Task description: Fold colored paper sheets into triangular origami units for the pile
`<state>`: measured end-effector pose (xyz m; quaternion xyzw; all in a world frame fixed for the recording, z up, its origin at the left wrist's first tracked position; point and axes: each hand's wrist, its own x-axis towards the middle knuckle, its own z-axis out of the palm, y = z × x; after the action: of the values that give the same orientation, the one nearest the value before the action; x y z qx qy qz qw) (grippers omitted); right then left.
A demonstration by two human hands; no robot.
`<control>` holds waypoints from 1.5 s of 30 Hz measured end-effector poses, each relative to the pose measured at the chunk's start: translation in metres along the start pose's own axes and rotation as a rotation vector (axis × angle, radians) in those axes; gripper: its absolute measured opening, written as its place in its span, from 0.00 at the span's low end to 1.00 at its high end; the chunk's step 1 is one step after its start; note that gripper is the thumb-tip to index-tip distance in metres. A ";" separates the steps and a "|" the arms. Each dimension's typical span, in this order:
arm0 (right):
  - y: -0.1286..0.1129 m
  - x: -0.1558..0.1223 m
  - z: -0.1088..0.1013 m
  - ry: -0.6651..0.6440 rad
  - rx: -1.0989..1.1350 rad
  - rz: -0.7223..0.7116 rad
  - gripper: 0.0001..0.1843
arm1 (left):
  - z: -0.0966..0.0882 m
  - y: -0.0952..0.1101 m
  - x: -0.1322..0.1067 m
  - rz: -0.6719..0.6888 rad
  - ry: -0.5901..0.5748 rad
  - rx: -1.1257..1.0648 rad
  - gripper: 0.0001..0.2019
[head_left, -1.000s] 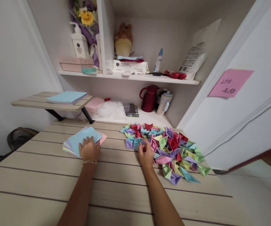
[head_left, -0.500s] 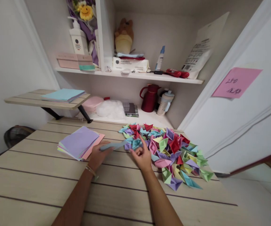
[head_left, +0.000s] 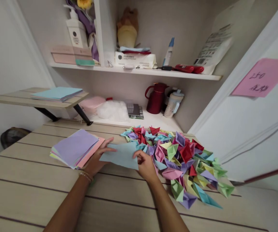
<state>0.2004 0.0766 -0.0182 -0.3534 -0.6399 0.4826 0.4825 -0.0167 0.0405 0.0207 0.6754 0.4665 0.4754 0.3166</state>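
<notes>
A light blue sheet of paper (head_left: 121, 156) is spread flat between my two hands, above the slatted table. My right hand (head_left: 146, 164) pinches its right edge between thumb and curled fingers. At the left edge, my left hand (head_left: 97, 158) holds the sheet with one finger lying across its top; another finger is stretched out above, and the thumb is hidden. Just left of that hand lies a stack of coloured paper (head_left: 76, 146), purple on top with a pink sheet sticking out. To the right spreads a heap of folded paper boats (head_left: 175, 154) in several colours.
A small raised stand (head_left: 5, 96) at the left bears more blue paper (head_left: 58, 93). Behind the table, a white shelf (head_left: 139, 71) holds a pump bottle (head_left: 77, 33) and a plush toy (head_left: 128, 30). Below it stand a red jug (head_left: 156, 98) and a cup (head_left: 174, 103).
The blue paper, seen nearly edge-on before, now lies flat and faces up. My right hand has closed on its right edge. The view has shifted slightly closer.
</notes>
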 end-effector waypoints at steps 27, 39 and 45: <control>-0.003 0.004 -0.001 0.130 0.158 0.069 0.23 | 0.023 -0.010 0.009 -0.285 0.246 -0.369 0.18; -0.005 0.002 -0.007 -0.056 -0.275 0.047 0.20 | 0.022 -0.015 0.010 -0.282 0.260 -0.308 0.24; -0.007 0.004 0.000 0.027 0.072 0.100 0.21 | 0.029 -0.008 0.010 -0.253 0.335 -0.421 0.30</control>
<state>0.1997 0.0785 -0.0107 -0.3739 -0.5971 0.5240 0.4787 0.0096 0.0534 0.0074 0.4436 0.4837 0.6235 0.4250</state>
